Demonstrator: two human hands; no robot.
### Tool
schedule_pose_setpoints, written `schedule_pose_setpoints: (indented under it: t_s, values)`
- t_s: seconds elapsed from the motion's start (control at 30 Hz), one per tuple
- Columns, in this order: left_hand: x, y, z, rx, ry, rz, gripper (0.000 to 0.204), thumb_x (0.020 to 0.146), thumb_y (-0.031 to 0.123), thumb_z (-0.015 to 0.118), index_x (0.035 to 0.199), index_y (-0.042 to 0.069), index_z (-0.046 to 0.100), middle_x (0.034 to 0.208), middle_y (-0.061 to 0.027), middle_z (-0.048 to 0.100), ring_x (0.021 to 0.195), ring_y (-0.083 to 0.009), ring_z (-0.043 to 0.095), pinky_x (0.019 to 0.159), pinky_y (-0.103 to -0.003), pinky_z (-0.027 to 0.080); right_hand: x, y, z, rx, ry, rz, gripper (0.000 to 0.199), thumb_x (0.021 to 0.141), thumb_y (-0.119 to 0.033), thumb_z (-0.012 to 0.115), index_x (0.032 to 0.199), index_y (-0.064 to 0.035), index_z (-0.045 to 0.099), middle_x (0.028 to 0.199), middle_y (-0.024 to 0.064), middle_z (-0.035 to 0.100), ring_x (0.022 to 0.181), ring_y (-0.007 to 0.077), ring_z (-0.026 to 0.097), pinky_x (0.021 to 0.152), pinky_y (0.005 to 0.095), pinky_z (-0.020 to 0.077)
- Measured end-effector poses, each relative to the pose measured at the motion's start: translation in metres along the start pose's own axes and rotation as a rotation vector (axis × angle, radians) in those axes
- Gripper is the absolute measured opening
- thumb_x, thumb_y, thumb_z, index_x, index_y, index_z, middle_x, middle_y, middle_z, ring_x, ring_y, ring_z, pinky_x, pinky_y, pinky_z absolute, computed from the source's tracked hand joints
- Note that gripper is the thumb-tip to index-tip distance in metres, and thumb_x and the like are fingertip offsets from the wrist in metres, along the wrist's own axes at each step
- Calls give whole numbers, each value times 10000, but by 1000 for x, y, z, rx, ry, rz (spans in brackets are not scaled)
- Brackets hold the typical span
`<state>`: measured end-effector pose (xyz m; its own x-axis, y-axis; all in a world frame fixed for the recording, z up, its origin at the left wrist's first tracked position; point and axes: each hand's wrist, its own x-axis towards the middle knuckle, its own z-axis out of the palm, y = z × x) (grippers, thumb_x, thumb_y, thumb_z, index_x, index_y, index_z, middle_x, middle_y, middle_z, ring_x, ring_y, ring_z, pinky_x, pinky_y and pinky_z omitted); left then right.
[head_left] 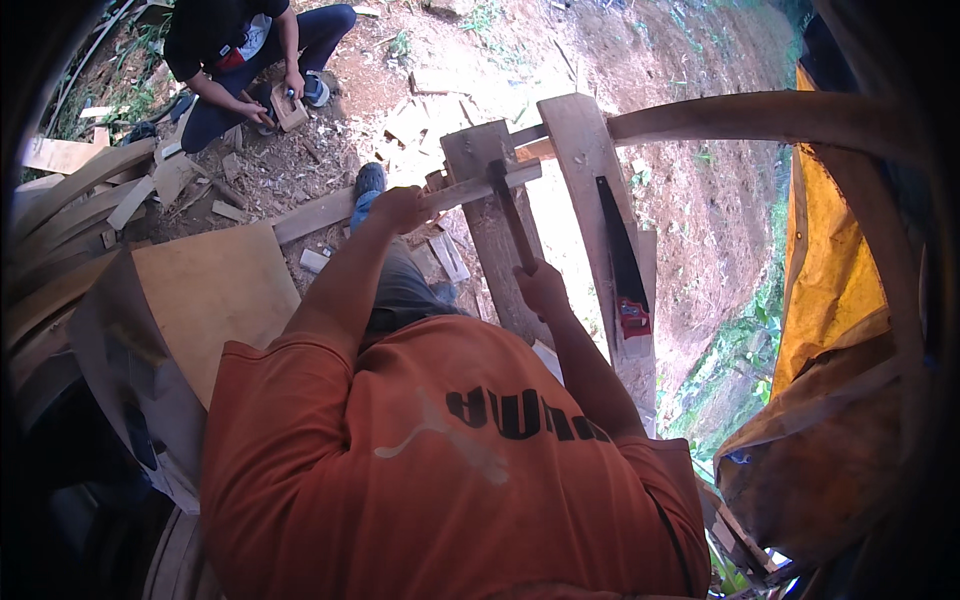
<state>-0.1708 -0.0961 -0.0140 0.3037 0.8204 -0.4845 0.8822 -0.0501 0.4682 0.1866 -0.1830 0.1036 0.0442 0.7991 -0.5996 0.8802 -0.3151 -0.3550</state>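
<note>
My left hand is closed on the near end of a narrow wooden strip. The strip lies across a wide plank, with its far end past the plank's right edge. In my right hand is the wooden handle of a hammer. Its dark head is over the strip; whether the two touch I cannot tell. To the right, a handsaw with a dark blade and red handle lies on a second plank.
A person crouches at the far left, hands on a small wood block. Curved boards are stacked at left beside a plywood sheet. Wood scraps cover the ground. A curved beam and an orange tarp stand at right.
</note>
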Motion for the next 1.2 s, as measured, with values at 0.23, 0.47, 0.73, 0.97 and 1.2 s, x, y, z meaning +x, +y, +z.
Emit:
schedule_pose_setpoints:
  t_s: [0.23, 0.47, 0.73, 0.97, 1.2]
  values:
    - [-21, 34, -20, -134, 26, -38, 545, 1011, 431, 735, 1366, 31, 624, 1190, -244, 796, 1097, -421, 787, 933, -544, 622, -23, 23, 0, 18, 33, -29, 422, 1034, -402, 724, 1136, 7, 758, 978, 206, 788, 956, 369, 776, 871, 486, 577]
    - [-32, 35, 2, 92, 396, 35, 241, 1071, 294, 689, 1174, 99, 593, 945, -168, 742, 882, -364, 783, 710, -517, 606, -59, 36, 13, 202, 90, -50, 359, 1028, -343, 753, 1072, 13, 743, 873, 179, 757, 856, 347, 754, 799, 474, 556]
    - [-33, 39, 6, 129, 451, 54, 257, 1052, 290, 711, 1222, 113, 632, 1022, -145, 724, 940, -360, 767, 761, -523, 610, -39, 23, 22, 161, 162, -124, 365, 1031, -353, 761, 1038, 12, 744, 816, 159, 740, 784, 285, 734, 751, 457, 548]
    - [-46, 45, 4, 115, 398, 23, 223, 1073, 305, 682, 1204, 127, 653, 1024, -151, 726, 934, -374, 765, 768, -531, 609, -35, -8, -4, 197, 52, -7, 393, 1029, -371, 760, 1084, 18, 764, 840, 161, 754, 806, 287, 746, 766, 450, 555]
    - [-33, 43, 1, 96, 434, 47, 213, 1089, 309, 659, 1191, 122, 652, 1003, -156, 728, 920, -388, 767, 765, -548, 606, -11, 4, 1, 185, 63, -60, 388, 1033, -366, 751, 1098, 16, 765, 862, 155, 765, 826, 280, 752, 786, 450, 561]
